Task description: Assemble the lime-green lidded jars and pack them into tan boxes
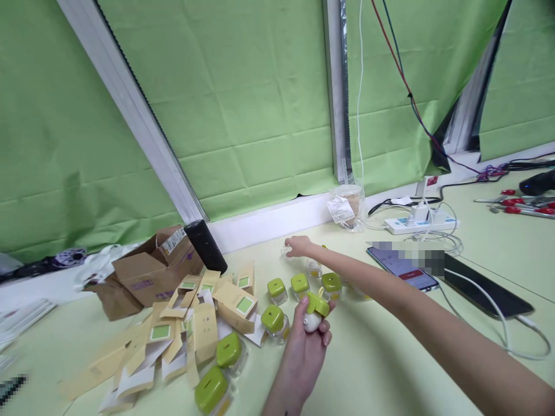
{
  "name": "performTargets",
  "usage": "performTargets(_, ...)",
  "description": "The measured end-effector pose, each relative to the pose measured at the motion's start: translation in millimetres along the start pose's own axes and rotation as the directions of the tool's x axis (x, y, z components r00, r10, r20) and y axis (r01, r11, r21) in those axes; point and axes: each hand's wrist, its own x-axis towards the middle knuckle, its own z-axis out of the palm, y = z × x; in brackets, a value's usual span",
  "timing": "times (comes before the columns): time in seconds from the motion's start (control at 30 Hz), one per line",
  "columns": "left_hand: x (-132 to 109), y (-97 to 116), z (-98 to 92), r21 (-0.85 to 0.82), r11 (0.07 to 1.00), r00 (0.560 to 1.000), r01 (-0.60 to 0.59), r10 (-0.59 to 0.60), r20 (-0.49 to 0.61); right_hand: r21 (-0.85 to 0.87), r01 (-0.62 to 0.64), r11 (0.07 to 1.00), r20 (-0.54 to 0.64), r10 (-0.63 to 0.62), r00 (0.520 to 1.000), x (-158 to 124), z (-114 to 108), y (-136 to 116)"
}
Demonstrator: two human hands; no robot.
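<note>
My left hand [306, 349] is closed round a green lid [318, 304] with a small loop on top and a white rounded part [311, 322] under it. Stretched forward across the table, my right hand [298, 246] has its fingertips at a small clear item [286, 250]; its kind is too small to tell, and the fingers look pinched on it. Several small clear jars with green square lids stand around my hands, among them a jar [274, 322] left of my left hand and another jar [332, 284] behind it. My right forearm partly hides some jars.
Opened small cardboard boxes [203, 329] lie piled at left, before a larger brown carton [151, 268] and a black cylinder [206, 245]. A bagged cup [348, 205] stands at the wall. Phones [403, 268], cables and a power strip [420, 222] lie at right.
</note>
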Motion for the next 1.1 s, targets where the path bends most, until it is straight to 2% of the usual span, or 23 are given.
performTargets(0.13,-3,8,1.9,-0.036,0.998,0.998,-0.060,0.059,-0.027,0.050,-0.012,0.999,-0.085,0.016,0.996,-36,-12,21)
performTargets(0.27,-5,15,4.3,-0.044,0.997,0.998,-0.062,0.062,-0.010,0.084,0.008,0.996,-0.096,0.000,0.995,-112,-18,44)
performTargets(0.37,-6,15,5.9,-0.040,0.998,0.998,-0.057,0.057,-0.006,0.098,0.033,0.995,-0.088,-0.024,0.996,-167,-3,49)
performTargets(0.43,-5,12,6.4,-0.023,0.998,0.999,-0.052,0.052,-0.010,0.144,0.036,0.989,-0.059,-0.028,0.998,-189,15,46)
performTargets(0.53,-6,6,6.6,0.077,0.994,0.997,-0.079,0.080,-0.003,0.231,0.018,0.973,-0.020,-0.014,1.000,-199,41,40)
performTargets(0.63,-10,4,7.0,0.247,0.956,0.987,-0.161,0.157,0.036,0.300,0.029,0.953,0.022,-0.037,0.999,-195,52,40)
performTargets(0.7,-12,5,7.7,0.311,0.934,0.984,-0.175,0.172,0.038,0.404,0.031,0.914,0.000,-0.035,0.999,-193,50,45)
performTargets(0.83,-13,5,9.6,0.271,0.951,0.989,-0.146,0.146,0.018,0.532,0.038,0.846,-0.174,0.065,0.983,-201,38,49)
performTargets(1.0,-13,-11,14.6,0.363,0.904,0.966,-0.223,0.256,-0.043,0.587,0.159,0.794,-0.163,-0.076,0.984,-217,42,27)
performTargets(1.1,-15,-22,16.6,0.365,0.910,0.970,-0.196,0.235,-0.065,0.622,0.168,0.765,-0.190,-0.061,0.980,-215,48,20)
